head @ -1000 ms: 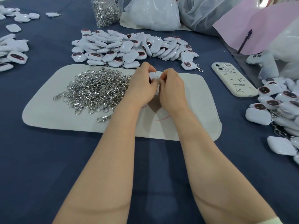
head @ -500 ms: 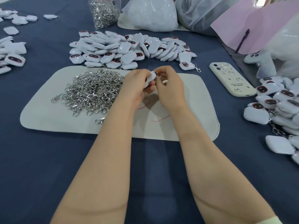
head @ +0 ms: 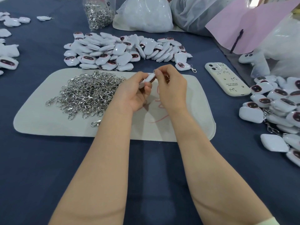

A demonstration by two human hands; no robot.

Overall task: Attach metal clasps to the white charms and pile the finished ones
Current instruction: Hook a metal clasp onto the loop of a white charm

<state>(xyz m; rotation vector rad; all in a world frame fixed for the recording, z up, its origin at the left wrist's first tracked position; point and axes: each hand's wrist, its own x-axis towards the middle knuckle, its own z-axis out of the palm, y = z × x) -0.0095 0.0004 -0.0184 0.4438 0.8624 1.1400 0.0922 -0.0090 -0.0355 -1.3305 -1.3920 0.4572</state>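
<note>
My left hand [head: 132, 93] grips a white charm [head: 148, 78] edge-on above the white mat [head: 48, 127]. My right hand [head: 172, 86] pinches a small metal clasp [head: 167, 77] at the charm's top end; most of the clasp is hidden by my fingers. A heap of loose silver clasps [head: 87, 93] lies on the mat's left half. A pile of white charms with dark faces [head: 123, 49] sits beyond the mat. Charms with clasps on them are piled at the right [head: 279, 108].
A cream phone [head: 227, 78] lies right of the mat. One clasped charm [head: 182, 65] rests beside the far pile. A bag of clasps [head: 99, 12] and white plastic bags [head: 144, 15] stand at the back. More charms [head: 8, 62] lie at the far left. Pink paper [head: 253, 25] with a pen is at back right.
My hands have parted slightly and the left one has rolled palm-up, so the charm between them now shows edge-on. The right fingers now pinch at its top end.
</note>
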